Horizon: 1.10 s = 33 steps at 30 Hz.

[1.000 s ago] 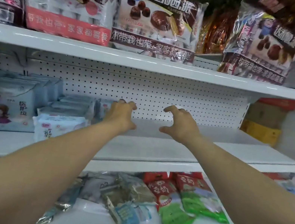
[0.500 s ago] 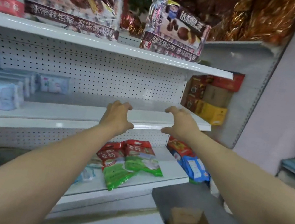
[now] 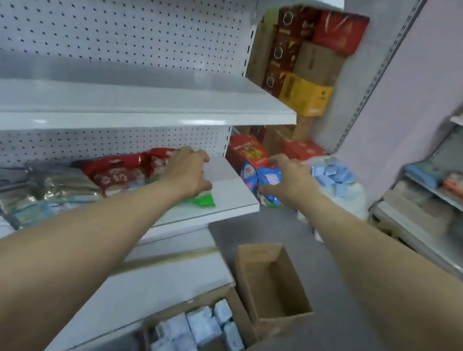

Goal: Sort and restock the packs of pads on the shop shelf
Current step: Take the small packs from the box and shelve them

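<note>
Head view, shop aisle, one entry per item; all places are given from the lower shelf (image 3: 233, 186) of the white pegboard unit.

- Left hand (image 3: 189, 172): over the right part of the lower shelf, just right of the red packs. Fingers bent in a loose claw, with bare shelf showing between fingertips and thumb; it holds nothing.
- Right hand (image 3: 287, 182): past the right end of the lower shelf and level with it. Fingers and thumb curve around the outline of a blue pack (image 3: 269, 179). Whether they grip it or only overlap it cannot be told. The two hands are well apart.
- Red packs (image 3: 120, 169): lying on the lower shelf, mid-length.
- Green pack (image 3: 202, 200): at the front edge of the lower shelf, under the left wrist.
- Silver and pale packs (image 3: 50, 193): on the left part of the lower shelf, blurred.
- Pads (image 3: 195, 336): pale blue and white packs heaped in a cardboard box (image 3: 242, 319) on the floor, below and in front of the lower shelf.
- Second box (image 3: 272, 287): open, on the floor just beyond the pad box, below the shelf's right end.
- Light blue packs (image 3: 332, 176): on a white sack (image 3: 353, 197), right of the shelf end.
- Cartons (image 3: 311, 65): red, brown and yellow, stacked behind the shelf's right end.
- Side rack (image 3: 451, 201): far right of the shelf, with blurred goods.
</note>
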{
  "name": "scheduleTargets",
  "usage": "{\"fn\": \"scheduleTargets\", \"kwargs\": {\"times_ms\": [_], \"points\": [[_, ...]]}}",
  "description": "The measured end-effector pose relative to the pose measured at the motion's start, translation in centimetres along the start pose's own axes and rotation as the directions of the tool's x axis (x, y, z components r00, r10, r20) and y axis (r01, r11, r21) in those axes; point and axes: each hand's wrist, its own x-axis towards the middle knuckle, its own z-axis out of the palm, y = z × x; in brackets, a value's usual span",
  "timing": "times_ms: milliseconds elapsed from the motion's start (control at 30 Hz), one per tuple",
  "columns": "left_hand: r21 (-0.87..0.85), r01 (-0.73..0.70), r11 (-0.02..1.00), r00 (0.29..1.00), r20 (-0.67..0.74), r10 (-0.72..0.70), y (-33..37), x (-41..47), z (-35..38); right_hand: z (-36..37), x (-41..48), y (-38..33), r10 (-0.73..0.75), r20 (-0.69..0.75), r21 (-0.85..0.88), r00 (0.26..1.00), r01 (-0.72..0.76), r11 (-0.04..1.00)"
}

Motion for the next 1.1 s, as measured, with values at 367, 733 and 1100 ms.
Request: {"fn": "scheduleTargets", "kwargs": {"times_ms": [367, 733, 1100], "points": [[-0.065, 0.193, 0.979, 0.900, 0.409, -0.150, -6.2, 4.3, 18.4, 15.1, 5.6, 9.6, 0.211, 0.334, 0.050, 0.919, -0.241, 0.969], [0.022, 0.628, 0.778, 0.636, 0.562, -0.529, -16.3, -2.7, 33.6, 35.5, 5.9, 16.7, 0.103, 0.739, 0.009, 0.666, -0.162, 0.987], [-0.146, 0.986, 0.081, 0.149, 0.545, -0.825, -23.9, -11.9, 55.0, 58.8, 2.1, 23.6, 0.185, 0.877, -0.009, 0.443, -0.370, 0.929]]}}
